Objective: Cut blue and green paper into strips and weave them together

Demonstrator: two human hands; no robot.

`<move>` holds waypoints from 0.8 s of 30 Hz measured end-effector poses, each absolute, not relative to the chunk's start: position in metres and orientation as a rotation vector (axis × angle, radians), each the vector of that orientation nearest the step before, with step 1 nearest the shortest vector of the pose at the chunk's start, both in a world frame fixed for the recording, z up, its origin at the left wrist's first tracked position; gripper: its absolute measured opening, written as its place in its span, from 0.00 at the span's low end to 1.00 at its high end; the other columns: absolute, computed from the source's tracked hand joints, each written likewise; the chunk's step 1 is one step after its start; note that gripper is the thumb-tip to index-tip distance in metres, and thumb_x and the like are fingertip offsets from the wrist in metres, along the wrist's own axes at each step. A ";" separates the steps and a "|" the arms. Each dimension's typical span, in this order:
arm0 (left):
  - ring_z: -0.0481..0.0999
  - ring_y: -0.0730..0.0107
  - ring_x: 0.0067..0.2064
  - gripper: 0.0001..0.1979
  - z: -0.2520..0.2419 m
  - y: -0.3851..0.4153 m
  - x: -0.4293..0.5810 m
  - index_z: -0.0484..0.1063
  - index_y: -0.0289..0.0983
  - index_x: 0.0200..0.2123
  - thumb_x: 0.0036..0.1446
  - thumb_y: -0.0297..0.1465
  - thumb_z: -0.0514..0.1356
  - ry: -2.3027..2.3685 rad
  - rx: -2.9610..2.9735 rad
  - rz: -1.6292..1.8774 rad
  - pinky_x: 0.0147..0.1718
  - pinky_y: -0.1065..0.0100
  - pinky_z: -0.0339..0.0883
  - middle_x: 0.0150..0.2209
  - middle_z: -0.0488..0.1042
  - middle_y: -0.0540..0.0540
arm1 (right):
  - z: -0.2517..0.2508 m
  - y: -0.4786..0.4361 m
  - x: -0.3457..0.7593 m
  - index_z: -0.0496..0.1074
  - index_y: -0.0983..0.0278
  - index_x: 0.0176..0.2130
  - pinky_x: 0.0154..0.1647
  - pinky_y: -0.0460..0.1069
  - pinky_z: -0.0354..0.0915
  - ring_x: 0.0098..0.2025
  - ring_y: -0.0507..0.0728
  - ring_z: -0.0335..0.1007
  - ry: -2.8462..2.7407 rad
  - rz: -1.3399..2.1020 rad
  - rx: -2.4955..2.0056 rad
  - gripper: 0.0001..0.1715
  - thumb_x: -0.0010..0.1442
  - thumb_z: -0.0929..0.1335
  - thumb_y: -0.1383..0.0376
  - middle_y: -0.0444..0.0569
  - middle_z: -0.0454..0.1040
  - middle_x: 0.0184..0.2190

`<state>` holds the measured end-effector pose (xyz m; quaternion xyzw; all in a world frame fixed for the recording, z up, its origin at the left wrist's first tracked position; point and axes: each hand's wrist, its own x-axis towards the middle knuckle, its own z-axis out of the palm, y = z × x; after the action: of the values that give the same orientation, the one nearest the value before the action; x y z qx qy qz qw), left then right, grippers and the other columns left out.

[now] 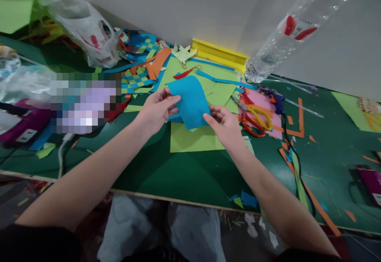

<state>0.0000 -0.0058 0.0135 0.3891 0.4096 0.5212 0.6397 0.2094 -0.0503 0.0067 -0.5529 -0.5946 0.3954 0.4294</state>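
Observation:
A sheet of blue paper (192, 102) is held up between my two hands, bent over in a curve. My left hand (157, 109) pinches its left edge between thumb and fingers. At its lower right edge, my right hand (223, 125) grips it the same way. Beneath lie light green paper sheets (190, 141) on the green table. Just behind the held paper are a red tassel (187, 72) and a folded blue paper strip (222, 80). Scissors with red and yellow handles (256, 121) rest to the right of my right hand.
Woven paper pieces and scraps (139, 60) heap at the back left, beside a white plastic bag (89, 32). A yellow channel-shaped piece (218, 54) stands against the wall. A clear plastic bottle (285, 36) is at back right. A black cable (293, 151) crosses the right side.

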 end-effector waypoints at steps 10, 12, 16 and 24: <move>0.77 0.50 0.52 0.30 0.007 -0.011 0.001 0.70 0.39 0.50 0.47 0.45 0.71 0.755 1.290 0.948 0.49 0.53 0.75 0.48 0.77 0.40 | -0.010 -0.048 0.222 0.77 0.61 0.40 0.26 0.48 0.67 0.25 0.51 0.67 -1.138 1.268 -1.234 0.20 0.52 0.73 0.51 0.43 0.74 0.27; 0.76 0.52 0.54 0.26 0.004 -0.010 0.003 0.71 0.38 0.49 0.49 0.41 0.71 0.766 1.193 0.878 0.50 0.55 0.74 0.49 0.77 0.40 | -0.009 -0.049 0.221 0.77 0.63 0.41 0.22 0.47 0.63 0.22 0.49 0.64 -1.108 1.288 -1.309 0.21 0.51 0.74 0.53 0.42 0.72 0.23; 0.76 0.53 0.52 0.16 0.004 -0.011 0.007 0.74 0.34 0.41 0.54 0.38 0.68 0.871 1.003 0.872 0.51 0.55 0.73 0.47 0.78 0.40 | -0.006 -0.051 0.222 0.77 0.66 0.43 0.20 0.46 0.59 0.18 0.46 0.58 -1.224 1.236 -1.427 0.22 0.52 0.72 0.56 0.41 0.70 0.21; 0.80 0.56 0.44 0.06 0.012 -0.014 0.009 0.76 0.34 0.39 0.57 0.28 0.64 0.937 0.824 0.998 0.43 0.55 0.77 0.42 0.80 0.40 | 0.001 -0.064 0.222 0.79 0.62 0.44 0.24 0.47 0.61 0.23 0.49 0.62 -1.623 0.616 -1.375 0.14 0.60 0.67 0.61 0.44 0.75 0.25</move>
<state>0.0091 -0.0142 0.0124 0.3694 0.4200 0.4478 0.6976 0.2215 -0.0640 0.0009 -0.5555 -0.6555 0.2488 0.4470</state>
